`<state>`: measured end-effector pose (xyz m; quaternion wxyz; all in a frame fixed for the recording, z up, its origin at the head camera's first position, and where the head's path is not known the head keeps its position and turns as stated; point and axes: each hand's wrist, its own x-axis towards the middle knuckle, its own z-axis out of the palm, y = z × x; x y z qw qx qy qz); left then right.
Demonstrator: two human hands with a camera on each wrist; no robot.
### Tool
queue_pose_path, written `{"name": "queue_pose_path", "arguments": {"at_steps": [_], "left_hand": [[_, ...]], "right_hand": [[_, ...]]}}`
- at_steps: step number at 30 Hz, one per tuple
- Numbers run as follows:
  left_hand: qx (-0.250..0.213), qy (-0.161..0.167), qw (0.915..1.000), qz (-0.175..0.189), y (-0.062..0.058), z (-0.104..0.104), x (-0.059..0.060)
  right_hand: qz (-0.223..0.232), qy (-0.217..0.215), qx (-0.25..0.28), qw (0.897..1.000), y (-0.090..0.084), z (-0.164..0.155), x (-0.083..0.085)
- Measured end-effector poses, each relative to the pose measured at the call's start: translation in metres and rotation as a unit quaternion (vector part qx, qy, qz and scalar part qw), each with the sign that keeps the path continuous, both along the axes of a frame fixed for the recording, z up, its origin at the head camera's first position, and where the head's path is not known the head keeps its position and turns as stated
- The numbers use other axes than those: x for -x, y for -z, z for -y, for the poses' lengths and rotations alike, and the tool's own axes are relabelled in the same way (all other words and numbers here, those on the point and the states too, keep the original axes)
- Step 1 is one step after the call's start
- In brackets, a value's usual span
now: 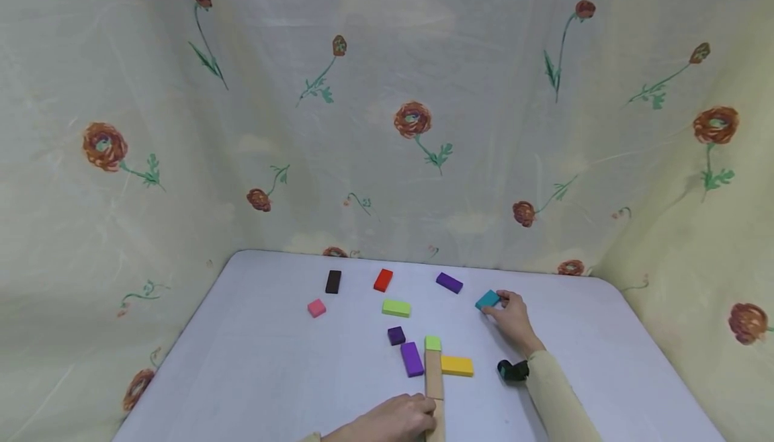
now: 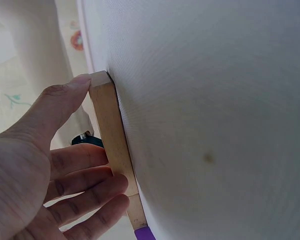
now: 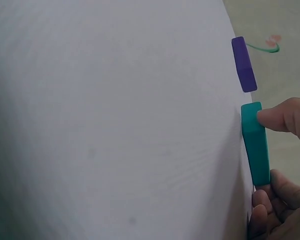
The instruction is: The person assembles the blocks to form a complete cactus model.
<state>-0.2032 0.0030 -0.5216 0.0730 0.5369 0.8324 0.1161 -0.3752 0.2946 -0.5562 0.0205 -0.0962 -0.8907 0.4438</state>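
Note:
My right hand (image 1: 512, 318) pinches a teal block (image 1: 487, 300) at the back right of the table. In the right wrist view, thumb and fingers sit at opposite ends of that teal block (image 3: 256, 145). At the front, my left hand (image 1: 402, 416) holds a plain wooden block (image 2: 112, 132), thumb at its near end and fingertips along its side. This block lies end to end with a second wooden block (image 1: 433, 375). A light green block (image 1: 432, 343) caps the far end of that row, and a yellow block (image 1: 457, 366) juts from its right side.
Left of the row lie a purple block (image 1: 412, 359) and a dark purple cube (image 1: 396, 336). Farther back are black (image 1: 333, 281), red (image 1: 383, 280), pink (image 1: 316, 307), lime (image 1: 396, 307) and purple (image 1: 449, 283) blocks. A flowered curtain (image 1: 471, 160) surrounds the white table (image 1: 260, 361).

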Motion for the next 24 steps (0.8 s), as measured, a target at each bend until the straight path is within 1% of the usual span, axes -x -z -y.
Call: {"name": "queue_pose_path", "arguments": {"at_steps": [2,6,11,18,22,24], "left_hand": [[-0.009,0.002,0.9998,-0.016,0.0005,-0.0002,-0.0003],[-0.022,0.007,0.9991,-0.034,0.0008,-0.0002,-0.0012],[-0.016,0.006,0.9996,-0.022,-0.0001,0.0006,-0.0013],[-0.011,0.009,0.9987,-0.048,0.0013,-0.0006,-0.0014],[-0.010,0.005,0.9993,-0.035,0.0019,-0.0005,-0.0007],[-0.010,0.004,0.9995,-0.030,0.0025,-0.0006,0.0000]], "right_hand": [[0.000,-0.003,-0.004,1.000,-0.0007,0.0002,-0.0006],[0.002,-0.010,-0.010,1.000,-0.0024,-0.0002,-0.0032],[0.008,-0.019,-0.010,1.000,-0.0026,-0.0037,-0.0051],[0.019,-0.038,-0.055,0.998,-0.0003,-0.0094,-0.0062],[0.017,-0.055,-0.072,0.996,-0.0007,-0.0086,-0.0084],[0.019,-0.066,-0.072,0.995,-0.0011,-0.0079,-0.0095]]}}
